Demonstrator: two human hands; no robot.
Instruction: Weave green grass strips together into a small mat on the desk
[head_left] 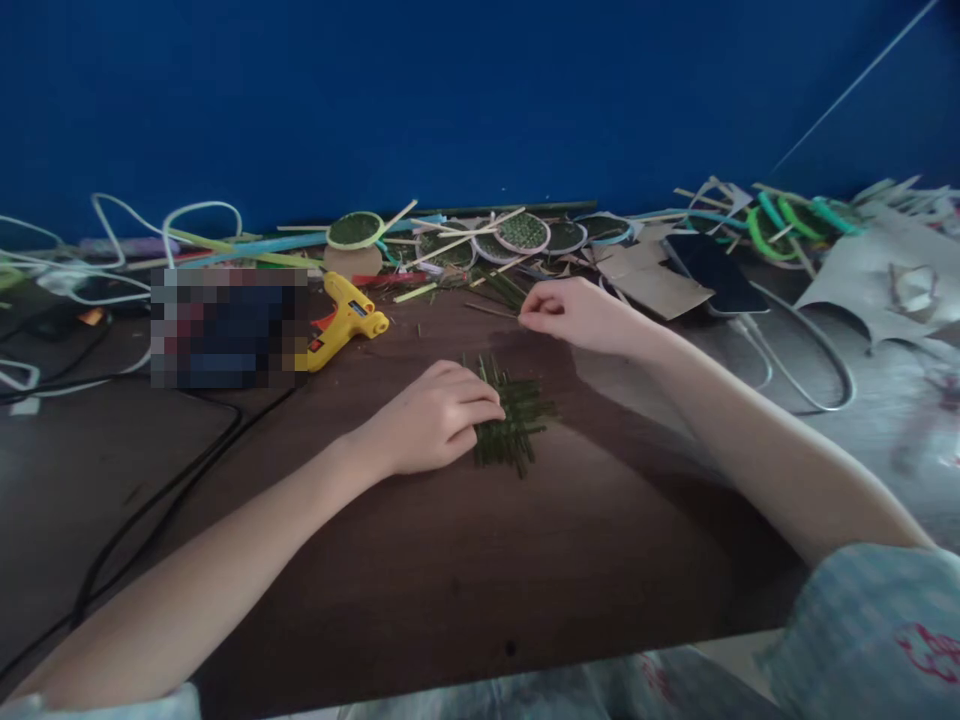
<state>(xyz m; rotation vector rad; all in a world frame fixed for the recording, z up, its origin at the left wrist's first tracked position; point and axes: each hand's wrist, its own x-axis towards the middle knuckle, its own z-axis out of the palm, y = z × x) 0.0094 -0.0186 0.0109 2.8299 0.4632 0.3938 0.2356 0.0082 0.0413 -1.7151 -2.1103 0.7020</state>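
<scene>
A small woven mat of dark green strips [517,415] lies flat on the brown table, its loose ends sticking out on several sides. My left hand [442,415] rests on its left edge, with the fingers bent together and the tips on the weave. Behind the mat and to its right is my right hand [574,312], thumb and fingertips pinched together. A thin strip [491,311] runs up to those fingertips from the left. Just past them lie more loose green strips [510,290], partly covered by the hand.
A yellow glue gun [345,318] lies left of centre, near black cables [172,500]. Round woven pieces in rims [523,232] and scraps line the blue wall [480,100]. At right are cardboard [652,275], a phone [712,275] with a white cable, and cut paper [870,270].
</scene>
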